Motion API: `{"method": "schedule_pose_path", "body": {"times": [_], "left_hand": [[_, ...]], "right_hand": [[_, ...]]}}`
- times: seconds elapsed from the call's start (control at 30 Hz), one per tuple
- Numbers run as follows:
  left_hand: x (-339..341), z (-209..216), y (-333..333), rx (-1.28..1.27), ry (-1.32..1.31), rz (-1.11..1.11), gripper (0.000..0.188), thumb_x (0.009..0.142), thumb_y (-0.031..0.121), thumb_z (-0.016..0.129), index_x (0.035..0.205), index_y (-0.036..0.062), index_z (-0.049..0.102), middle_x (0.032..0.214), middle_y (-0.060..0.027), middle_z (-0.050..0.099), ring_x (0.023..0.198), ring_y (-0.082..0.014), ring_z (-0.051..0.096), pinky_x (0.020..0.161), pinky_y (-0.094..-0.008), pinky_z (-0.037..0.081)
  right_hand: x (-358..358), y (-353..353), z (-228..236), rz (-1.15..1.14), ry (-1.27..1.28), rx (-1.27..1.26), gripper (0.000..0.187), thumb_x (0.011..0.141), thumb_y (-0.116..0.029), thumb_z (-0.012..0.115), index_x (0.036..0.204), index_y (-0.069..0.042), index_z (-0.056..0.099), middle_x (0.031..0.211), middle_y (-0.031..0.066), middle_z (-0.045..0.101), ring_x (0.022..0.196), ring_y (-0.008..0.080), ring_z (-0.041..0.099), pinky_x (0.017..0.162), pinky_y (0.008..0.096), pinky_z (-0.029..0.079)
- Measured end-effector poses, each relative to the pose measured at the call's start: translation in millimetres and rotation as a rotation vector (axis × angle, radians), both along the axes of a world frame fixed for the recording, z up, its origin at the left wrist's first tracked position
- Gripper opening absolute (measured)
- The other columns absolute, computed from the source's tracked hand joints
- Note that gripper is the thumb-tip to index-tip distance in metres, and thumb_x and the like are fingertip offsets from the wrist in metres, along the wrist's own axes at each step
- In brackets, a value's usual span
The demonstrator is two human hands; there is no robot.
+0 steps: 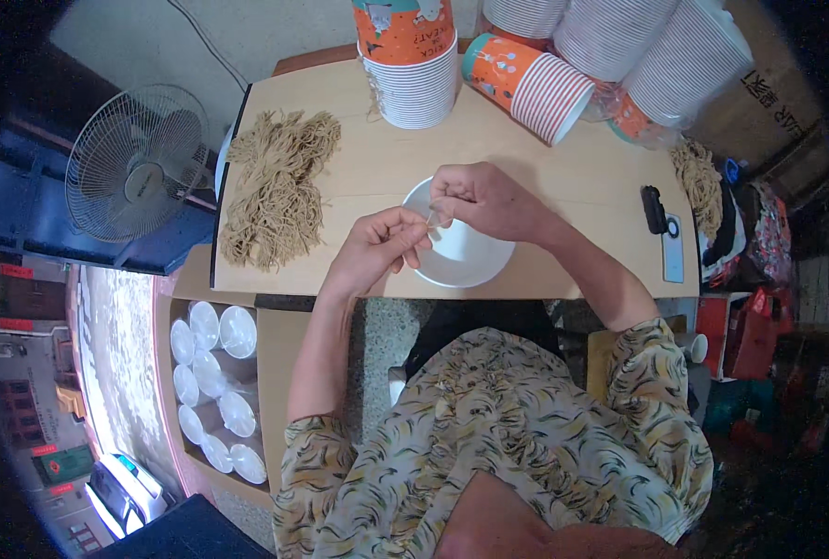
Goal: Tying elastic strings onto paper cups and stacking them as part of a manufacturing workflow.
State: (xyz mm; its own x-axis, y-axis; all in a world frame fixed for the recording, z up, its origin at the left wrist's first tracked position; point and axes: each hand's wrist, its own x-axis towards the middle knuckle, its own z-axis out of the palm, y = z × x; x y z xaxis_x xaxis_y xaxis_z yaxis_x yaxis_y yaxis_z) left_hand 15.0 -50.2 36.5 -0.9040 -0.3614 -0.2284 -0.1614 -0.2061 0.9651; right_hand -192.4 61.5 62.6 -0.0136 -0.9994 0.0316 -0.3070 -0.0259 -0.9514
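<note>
1. Where the two hands meet over the white bowl (461, 256), the left hand (377, 247) and the right hand (484, 198) each pinch an end of one thin tan string (430, 219); fingertips of both are closed on it, touching or nearly so.
2. One white bowl sits on the table (573, 177) near its front edge, directly under the hands; whether anything lies inside it cannot be told.
3. One large heap of tan strings (275, 186) lies on the left part of the table, well apart from the bowl. A second, smaller bunch of tan strings (699, 182) hangs at the right edge.
4. Paper cup stacks at the far edge: one upright orange stack (410, 61), one orange stack lying on its side (531, 84), and at least three more lying stacks (638, 47) at the right, partly in clear wrap. Exact count of cups cannot be told.
5. One black device (654, 208) and one pale phone (673, 247) lie on the table's right side, touching.
6. One box of clear lids (214, 391) stands below the table on the left; roughly ten lids visible.
7. One electric fan (135, 163) stands left of the table.
</note>
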Motion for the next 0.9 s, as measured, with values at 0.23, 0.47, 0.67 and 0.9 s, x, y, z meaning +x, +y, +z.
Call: {"method": "schedule_pose_path", "body": {"times": [0.23,0.47,0.67,0.9], "left_hand": [[2,-5,1,0.081,0.038,0.11,0.018,0.099,0.016,0.065,0.109,0.0015,0.067,0.093,-0.008,0.073,0.078,-0.0121,0.069,0.068,-0.0215,0.053],[5,-8,-1,0.057,0.012,0.068,0.019,0.098,0.015,0.065,0.11,0.0003,0.067,0.093,-0.0095,0.073,0.083,-0.0136,0.07,0.073,-0.0225,0.055],[6,-12,11,0.02,0.102,0.196,0.017,0.097,0.013,0.067,0.109,0.0013,0.067,0.093,-0.0097,0.074,0.081,-0.0123,0.07,0.072,-0.0219,0.054],[3,-23,27,-0.321,0.162,0.345,0.011,0.094,0.006,0.07,0.103,0.0006,0.069,0.085,-0.002,0.069,0.072,-0.0053,0.064,0.062,-0.0195,0.049]], "right_hand": [[4,2,-6,-0.029,0.161,-0.13,0.005,0.094,-0.003,0.055,0.091,-0.001,0.052,0.076,0.0032,0.058,0.071,0.01,0.053,0.068,0.0295,0.046],[6,3,-11,-0.026,0.207,-0.156,0.006,0.093,-0.003,0.054,0.09,-0.001,0.05,0.073,0.0045,0.054,0.069,0.0119,0.05,0.067,0.0321,0.046],[14,-3,-22,-0.065,-0.099,-0.071,0.005,0.093,-0.004,0.057,0.092,-0.001,0.054,0.073,-0.0001,0.055,0.068,0.0072,0.051,0.063,0.0262,0.044],[23,-6,-32,-0.169,-0.419,0.167,0.011,0.096,-0.012,0.062,0.095,-0.001,0.063,0.068,-0.0026,0.055,0.055,0.0018,0.045,0.047,0.0189,0.032]]}}
